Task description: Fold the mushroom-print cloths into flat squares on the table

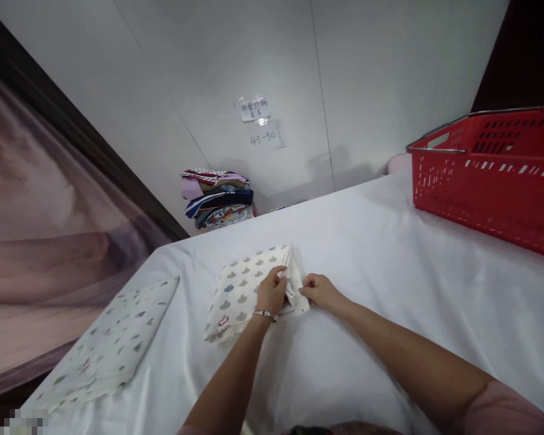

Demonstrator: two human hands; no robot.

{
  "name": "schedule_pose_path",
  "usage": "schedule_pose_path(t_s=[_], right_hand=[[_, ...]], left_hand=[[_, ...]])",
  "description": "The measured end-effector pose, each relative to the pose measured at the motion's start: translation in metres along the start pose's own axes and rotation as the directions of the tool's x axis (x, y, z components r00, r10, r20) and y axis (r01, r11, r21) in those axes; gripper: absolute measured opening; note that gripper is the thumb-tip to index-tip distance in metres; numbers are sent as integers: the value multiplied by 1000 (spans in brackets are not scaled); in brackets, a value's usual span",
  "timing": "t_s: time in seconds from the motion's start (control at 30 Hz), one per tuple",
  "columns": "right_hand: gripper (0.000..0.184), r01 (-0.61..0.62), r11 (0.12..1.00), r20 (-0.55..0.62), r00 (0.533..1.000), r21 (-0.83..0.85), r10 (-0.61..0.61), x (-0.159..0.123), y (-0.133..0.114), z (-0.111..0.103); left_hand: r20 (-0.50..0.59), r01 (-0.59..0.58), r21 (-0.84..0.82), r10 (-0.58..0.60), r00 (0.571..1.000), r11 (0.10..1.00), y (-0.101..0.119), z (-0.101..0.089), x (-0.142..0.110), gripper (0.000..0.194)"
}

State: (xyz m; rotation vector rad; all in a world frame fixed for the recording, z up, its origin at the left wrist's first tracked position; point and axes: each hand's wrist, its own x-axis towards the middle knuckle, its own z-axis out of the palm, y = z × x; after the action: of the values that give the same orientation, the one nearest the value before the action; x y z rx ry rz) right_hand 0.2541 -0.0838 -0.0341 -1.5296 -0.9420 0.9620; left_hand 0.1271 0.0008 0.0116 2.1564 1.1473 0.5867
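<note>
Pinching crumpled edge of folded cloth (245,289), flat on rippled white sheet (362,241) — near-rectangular, printed with rounded grey motifs — in tight, closed right hand (323,292). Resting left hand (272,291) half-curled on same end; cannot tell whether gripping.

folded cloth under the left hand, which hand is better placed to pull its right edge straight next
Probably the right hand: it seems to pinch the right edge of the folded cloth, while the left hand lies farther in, better placed to steady it.
</note>
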Motion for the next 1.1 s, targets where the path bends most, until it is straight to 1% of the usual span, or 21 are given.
schedule_pose_path(t_s=[0.1, 0.2, 0.27, 0.37, 0.43, 0.5, 0.57, 0.67, 0.77, 0.87, 0.93, 1.03, 1.1], right_hand=[[10, -18, 1000, 10, 1000, -1, 18, 0, 0, 1], [11, 51, 996, -29, 998, -79, -54, -1, -2, 0], [11, 94, 984, -62, 993, -154, -104, -3, -4, -1], [11, 96, 961, -84, 989, -259, -122, -6, -7, -3], [11, 87, 948, -95, 988, -307, -122, -8, -9, -3], [11, 89, 944, -107, 986, -319, -129, -8, -10, -2], [11, 118, 952, -113, 982, -284, -155, -7, -10, 0], [10, 151, 977, -114, 979, -152, -169, -6, -8, 5], [9, 124, 992, -93, 988, 20, -121, -5, -8, 11], [8, 93, 986, -40, 995, 136, -88, -7, -11, 15], [7, 63, 983, -1, 998, 170, -64, -9, -15, 15], [10, 10, 981, 88, 996, 195, -27, -11, -19, 14], [13, -9, 980, 102, 995, 200, -11, -11, -20, 12]], left_hand=[[7, -16, 42, 16, 1000, 999, 3, -3, 0, 29], [-9, -64, 144, 66, 998, 987, 8, -7, -1, 26], [14, -79, 248, 78, 997, 966, 12, -9, -2, 24], [67, -82, 373, 62, 996, 924, 18, -13, -1, 24], [91, -69, 414, 34, 995, 908, 20, -15, 1, 24], [103, -43, 433, -2, 995, 900, 22, -17, 4, 24], [110, -14, 441, -39, 993, 897, 24, -18, 6, 23], [155, 2, 404, -70, 985, 915, 25, -19, 8, 22], [205, 11, 323, -81, 975, 946, 26, -18, 9, 20], [216, 53, 273, -115, 970, 960, 24, -16, 12, 29], [220, 84, 274, -148, 964, 958, 22, -14, 15, 27], [225, 123, 293, -194, 955, 948, 16, -12, 19, 14], [219, 143, 283, -209, 953, 948, 13, -12, 20, 10]])
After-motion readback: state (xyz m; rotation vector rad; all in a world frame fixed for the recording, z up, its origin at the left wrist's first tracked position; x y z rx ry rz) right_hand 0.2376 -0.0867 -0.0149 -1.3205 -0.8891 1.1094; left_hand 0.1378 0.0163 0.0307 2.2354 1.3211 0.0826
